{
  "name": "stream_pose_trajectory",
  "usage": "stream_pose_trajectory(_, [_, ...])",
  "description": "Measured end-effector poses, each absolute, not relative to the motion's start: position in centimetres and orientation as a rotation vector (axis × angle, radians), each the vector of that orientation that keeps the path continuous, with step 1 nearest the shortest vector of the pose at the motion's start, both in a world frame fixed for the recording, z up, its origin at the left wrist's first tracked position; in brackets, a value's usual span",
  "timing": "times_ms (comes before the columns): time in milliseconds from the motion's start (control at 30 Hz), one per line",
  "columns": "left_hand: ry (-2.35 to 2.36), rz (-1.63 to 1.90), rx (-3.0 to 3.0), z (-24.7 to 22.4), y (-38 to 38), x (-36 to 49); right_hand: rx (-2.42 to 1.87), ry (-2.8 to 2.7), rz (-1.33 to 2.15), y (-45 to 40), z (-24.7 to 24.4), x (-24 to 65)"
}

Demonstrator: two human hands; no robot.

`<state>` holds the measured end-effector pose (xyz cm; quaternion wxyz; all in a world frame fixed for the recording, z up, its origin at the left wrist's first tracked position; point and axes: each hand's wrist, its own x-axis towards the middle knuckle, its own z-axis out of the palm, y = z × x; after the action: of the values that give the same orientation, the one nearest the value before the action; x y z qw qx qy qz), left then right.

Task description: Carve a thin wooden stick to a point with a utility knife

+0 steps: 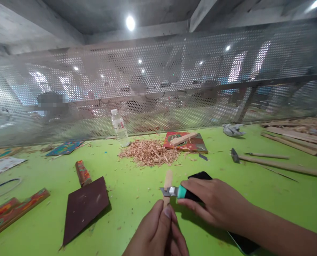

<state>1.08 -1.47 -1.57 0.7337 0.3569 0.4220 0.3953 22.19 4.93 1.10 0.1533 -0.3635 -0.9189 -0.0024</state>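
Observation:
My left hand (160, 227) is closed around the lower end of a small flat wooden stick (168, 179), which points away from me with a rounded far end. In my right hand (209, 199) is a utility knife (183, 192) with a black and teal handle. Its blade lies across the stick, a little beyond my left thumb, and appears to touch the wood. Under my right hand and forearm lies a dark phone-like slab (243, 243), partly hidden.
A heap of wood shavings (148, 153) sits ahead, beside a plastic bottle (119, 128) and a painted board (198, 142). Brown sandpaper (86, 208) lies left. A hammer (267, 161) and wood strips (297, 135) are right. A perforated metal screen (158, 103) borders the green table (132, 220).

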Motion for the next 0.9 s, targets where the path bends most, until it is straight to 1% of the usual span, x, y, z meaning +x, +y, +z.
stream_pose_trajectory(100, [0.952,0.813,0.874,-1.0,-1.4,1.0,-1.048,-2.610,-0.007,6.0,1.1,22.4])
stream_pose_trajectory(167, [0.931,0.808,0.830,-1.0,-1.6,0.9,-1.126,-2.515,0.008,7.1,1.4,23.3])
stream_pose_trajectory(267, [0.922,0.903,0.735,-1.3,-1.9,0.6,-1.292,-2.337,-0.054,8.8,2.1,25.2])
stream_pose_trajectory(333, [0.915,0.851,0.794,-1.5,-1.8,0.6,-1.344,-2.260,-0.098,9.0,2.5,26.0])
stream_pose_trajectory(433, [0.935,0.796,0.880,-1.7,-1.5,0.8,-1.265,-2.281,-0.060,7.9,2.5,25.5])
stream_pose_trajectory(633, [0.964,0.811,0.900,-2.6,-1.2,1.7,-1.076,-2.573,0.174,5.1,1.9,22.8])
stream_pose_trajectory(800, [0.939,0.784,0.937,-2.3,-1.4,1.3,-0.951,-2.647,0.205,4.0,1.5,21.8])
stream_pose_trajectory(900, [0.943,0.749,0.975,-1.4,-1.5,0.9,-0.948,-2.629,0.204,3.7,1.4,21.6])
